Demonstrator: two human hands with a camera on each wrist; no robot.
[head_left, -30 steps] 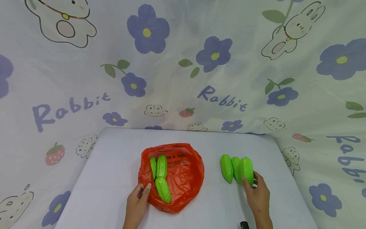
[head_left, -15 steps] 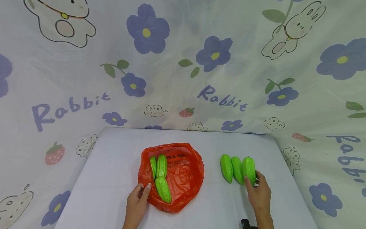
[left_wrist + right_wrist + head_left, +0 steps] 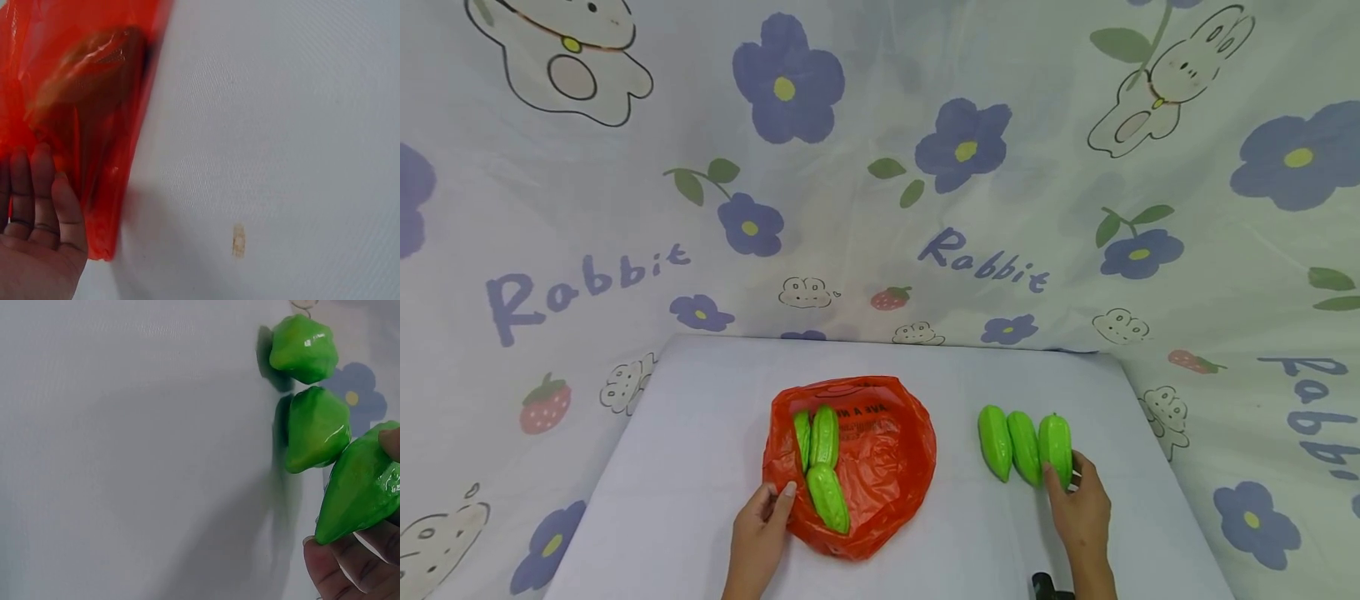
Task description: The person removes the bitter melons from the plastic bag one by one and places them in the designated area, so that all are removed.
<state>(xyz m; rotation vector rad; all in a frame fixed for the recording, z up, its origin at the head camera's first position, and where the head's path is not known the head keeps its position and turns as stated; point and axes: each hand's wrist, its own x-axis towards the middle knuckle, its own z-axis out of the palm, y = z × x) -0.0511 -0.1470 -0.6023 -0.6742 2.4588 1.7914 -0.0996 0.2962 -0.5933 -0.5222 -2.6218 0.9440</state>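
In the head view my left hand pinches the near-left rim of a red plastic bag, thumb over the edge. The bag's mouth faces up, and 3 glossy green ridged gourds lie inside toward its left. On the right, my right hand grips another green gourd between thumb and fingers. In the right wrist view that held gourd tapers to a tip near a fingertip. Beside it lie two more, a middle gourd and a left gourd.
A white-covered table carries everything. Behind and around it hangs a pale cloth printed with flowers and rabbits. A small black object shows at the bottom edge beside the right wrist. A brown mark stains the white surface.
My right hand has shifted the gripped gourd slightly right, so it no longer overlaps the middle gourd as much. The left hand and the bag have stayed put.
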